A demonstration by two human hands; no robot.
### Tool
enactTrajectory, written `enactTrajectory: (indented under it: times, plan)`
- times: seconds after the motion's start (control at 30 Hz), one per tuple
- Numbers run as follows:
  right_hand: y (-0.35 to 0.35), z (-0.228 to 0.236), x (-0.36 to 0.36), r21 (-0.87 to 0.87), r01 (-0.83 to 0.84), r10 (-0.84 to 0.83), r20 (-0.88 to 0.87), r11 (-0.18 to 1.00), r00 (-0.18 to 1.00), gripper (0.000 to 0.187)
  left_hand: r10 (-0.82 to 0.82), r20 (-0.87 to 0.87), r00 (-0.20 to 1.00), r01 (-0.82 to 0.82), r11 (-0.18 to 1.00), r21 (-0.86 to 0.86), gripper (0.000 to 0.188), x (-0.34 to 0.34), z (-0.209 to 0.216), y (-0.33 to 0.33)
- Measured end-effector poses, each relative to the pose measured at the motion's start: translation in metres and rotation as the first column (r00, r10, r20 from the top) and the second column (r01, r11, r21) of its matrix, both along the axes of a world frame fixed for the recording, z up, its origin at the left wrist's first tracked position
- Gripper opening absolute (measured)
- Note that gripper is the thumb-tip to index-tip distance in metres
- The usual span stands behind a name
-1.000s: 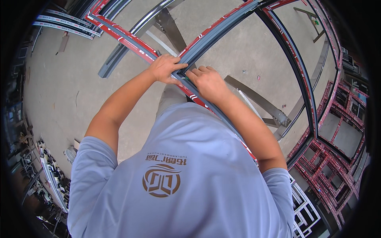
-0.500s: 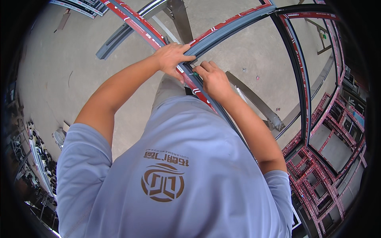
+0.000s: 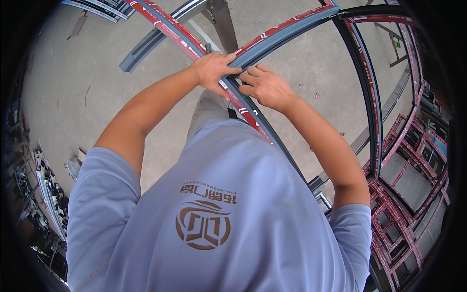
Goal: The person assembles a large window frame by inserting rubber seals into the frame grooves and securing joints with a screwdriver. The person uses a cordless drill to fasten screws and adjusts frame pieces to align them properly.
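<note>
A large grey metal window frame (image 3: 284,39) with red protective film runs across in front of me, a crossbar meeting a long bar at a joint. My left hand (image 3: 213,72) is wrapped over the long bar at this joint, its thumb lying along the crossbar's end. On the inner corner of the same joint rests my right hand (image 3: 266,88), fingers bent and drawn together. Whatever lies between its fingertips is hidden. The two hands are close to each other, with the corner between them.
A brown metal support leg (image 3: 222,27) and a grey profile (image 3: 141,51) stand beyond the left hand. Red-filmed frames (image 3: 389,233) are stacked at the right. Long strips (image 3: 99,9) lie at the far left, with clutter (image 3: 48,194) along the left edge.
My right hand has shifted slightly up and its elbow has swung outward to the right. A small green piece seen by its fingers is now out of sight. The left hand stays at the joint.
</note>
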State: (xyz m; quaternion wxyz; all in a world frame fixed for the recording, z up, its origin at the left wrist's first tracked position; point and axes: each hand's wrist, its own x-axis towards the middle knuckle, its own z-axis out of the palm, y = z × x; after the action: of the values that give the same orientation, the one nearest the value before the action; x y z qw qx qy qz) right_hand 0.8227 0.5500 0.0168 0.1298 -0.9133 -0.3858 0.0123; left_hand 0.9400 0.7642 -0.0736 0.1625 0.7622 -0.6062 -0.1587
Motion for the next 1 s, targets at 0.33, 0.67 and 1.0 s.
enactTrajectory:
  times: [0.33, 0.67, 1.0]
  plan:
    - [0.002, 0.016, -0.009, 0.266, 0.386, -0.304, -0.3, 0.884, 0.904, 0.048, -0.023, -0.033, 0.999, 0.022, 0.999, -0.027, 0.09, 0.002, 0.002, 0.0]
    - [0.026, 0.006, -0.022, 0.234, 0.478, -0.423, -0.248, 0.847, 0.871, 0.035, -0.016, -0.009, 1.0, 0.016, 0.999, -0.042, 0.069, 0.001, 0.0, -0.001]
    - [0.015, 0.009, -0.015, 0.233, 0.33, -0.276, -0.236, 0.915, 0.932, 0.042, -0.035, -0.01, 0.999, 0.035, 0.996, -0.082, 0.069, 0.001, -0.003, -0.002]
